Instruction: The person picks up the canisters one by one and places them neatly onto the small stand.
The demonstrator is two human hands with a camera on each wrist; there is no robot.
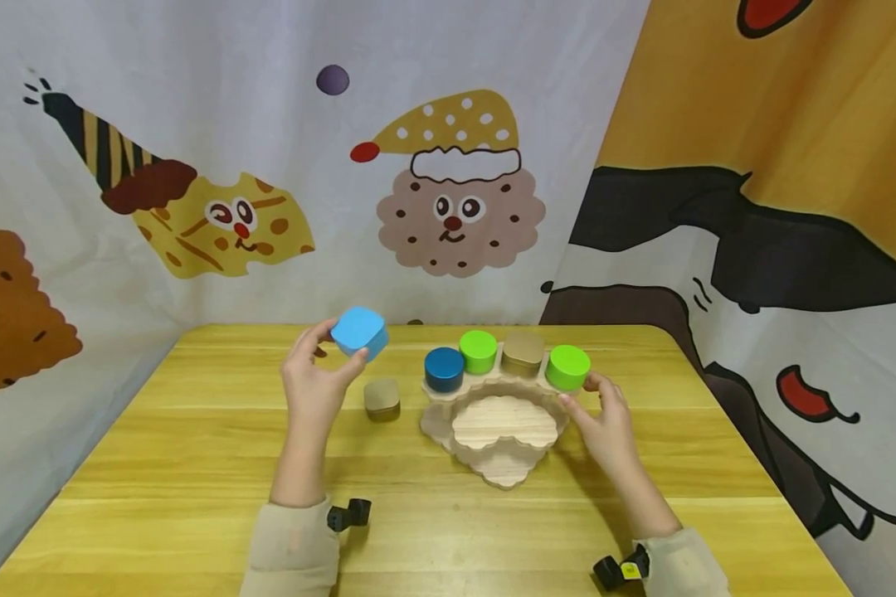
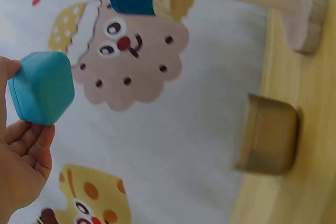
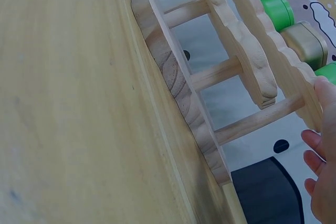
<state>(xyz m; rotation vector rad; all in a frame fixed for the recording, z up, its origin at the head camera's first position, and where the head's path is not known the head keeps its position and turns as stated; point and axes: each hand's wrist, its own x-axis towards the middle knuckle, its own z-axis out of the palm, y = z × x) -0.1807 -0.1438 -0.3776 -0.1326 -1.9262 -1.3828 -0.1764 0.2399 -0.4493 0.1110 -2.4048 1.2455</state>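
Observation:
In the head view my left hand (image 1: 315,373) pinches a light blue rounded-square tin (image 1: 360,333) between thumb and fingers, raised above the table. The left wrist view shows the same blue tin (image 2: 42,87) in the fingers from the side. My right hand (image 1: 605,419) grips the right end of the top shelf of a tiered wooden stand (image 1: 504,423), its thumb on the shelf edge. That shelf carries a dark blue round tin (image 1: 444,370), a green round tin (image 1: 479,351), a gold square tin (image 1: 523,354) and a second green tin (image 1: 568,367) by the right fingers.
Another gold square tin (image 1: 382,400) sits on the wooden table (image 1: 448,531), left of the stand. A printed cartoon curtain (image 1: 269,99) hangs behind the table. Small black cameras (image 1: 349,515) are worn on both wrists.

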